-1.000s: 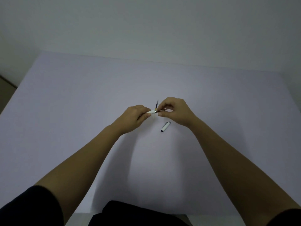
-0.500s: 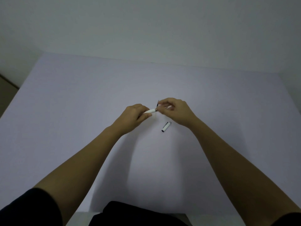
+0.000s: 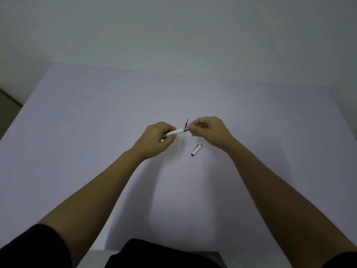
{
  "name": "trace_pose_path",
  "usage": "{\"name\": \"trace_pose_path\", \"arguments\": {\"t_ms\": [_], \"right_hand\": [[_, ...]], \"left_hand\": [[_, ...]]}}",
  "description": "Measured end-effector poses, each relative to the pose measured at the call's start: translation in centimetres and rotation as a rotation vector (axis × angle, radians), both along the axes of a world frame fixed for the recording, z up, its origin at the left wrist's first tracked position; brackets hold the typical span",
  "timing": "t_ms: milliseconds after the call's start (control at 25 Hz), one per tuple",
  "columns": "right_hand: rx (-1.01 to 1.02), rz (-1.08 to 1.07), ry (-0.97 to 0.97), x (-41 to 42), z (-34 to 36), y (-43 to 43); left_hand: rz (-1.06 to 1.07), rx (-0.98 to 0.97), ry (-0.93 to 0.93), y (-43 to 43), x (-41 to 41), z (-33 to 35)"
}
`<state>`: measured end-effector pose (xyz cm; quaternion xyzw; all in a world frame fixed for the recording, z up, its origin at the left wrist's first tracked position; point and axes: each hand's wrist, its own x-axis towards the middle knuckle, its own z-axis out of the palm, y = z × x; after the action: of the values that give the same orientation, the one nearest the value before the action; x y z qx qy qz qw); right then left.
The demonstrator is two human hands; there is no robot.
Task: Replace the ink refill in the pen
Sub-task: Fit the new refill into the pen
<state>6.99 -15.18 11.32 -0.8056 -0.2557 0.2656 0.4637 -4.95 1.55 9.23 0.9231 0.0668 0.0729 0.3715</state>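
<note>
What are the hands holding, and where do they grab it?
The left hand grips the white pen barrel near its back end. The right hand pinches the metal front end. The cap lies loose on the table.

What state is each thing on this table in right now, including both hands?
White pen barrel: lifted, gripped by left hand, metal end toward right hand.
White pen cap: off, lying on table.
Thin dark refill: lying on table behind the hands.
Left hand: closed on barrel.
Right hand: pinching barrel's metal end.
</note>
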Motion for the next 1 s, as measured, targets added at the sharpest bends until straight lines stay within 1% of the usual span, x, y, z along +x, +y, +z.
{"name": "trace_pose_path", "arguments": {"t_ms": [80,160,240,320,400,440,520,600,680,760,880,1000], "right_hand": [[0.016,0.011,-0.027,0.0,-0.1,-0.1],[0.036,-0.014,0.016,-0.1,0.0,-0.1],[-0.012,-0.024,0.041,-0.2,0.2,0.0],[-0.039,-0.019,0.019,-0.2,0.1,0.0],[0.007,-0.018,0.01,-0.2,0.2,-0.2],[0.044,-0.032,0.042,-0.2,0.2,-0.3],[0.055,-0.074,0.112,-0.2,0.3,-0.2],[0.031,-0.076,0.123,-0.4,0.2,-0.2],[0.052,-0.082,0.123,-0.5,0.2,-0.2],[0.124,-0.136,0.174,-0.5,0.5,-0.1],[0.209,-0.219,0.254,-0.4,1.0,0.1],[0.284,-0.274,0.279,-0.6,1.3,0.5]], "left_hand": [[0.006,-0.001,0.016,0.0,0.0,0.0],[0.013,-0.001,0.008,0.0,0.0,0.1],[0.004,0.001,-0.003,0.0,-0.1,0.2],[-0.015,0.007,-0.005,0.0,-0.2,0.1],[-0.015,0.008,-0.009,0.0,-0.2,0.1],[-0.012,0.006,-0.012,-0.1,-0.3,0.1],[-0.014,0.007,-0.016,-0.1,-0.3,0.0],[-0.018,0.01,-0.016,-0.2,-0.3,0.0],[-0.004,-0.003,-0.008,-0.3,-0.3,-0.1],[0.039,-0.058,0.012,-0.4,-0.4,-0.3],[0.129,-0.205,0.055,-0.7,-0.7,-1.0],[0.154,-0.307,0.13,-1.3,-0.9,-2.0]]}}
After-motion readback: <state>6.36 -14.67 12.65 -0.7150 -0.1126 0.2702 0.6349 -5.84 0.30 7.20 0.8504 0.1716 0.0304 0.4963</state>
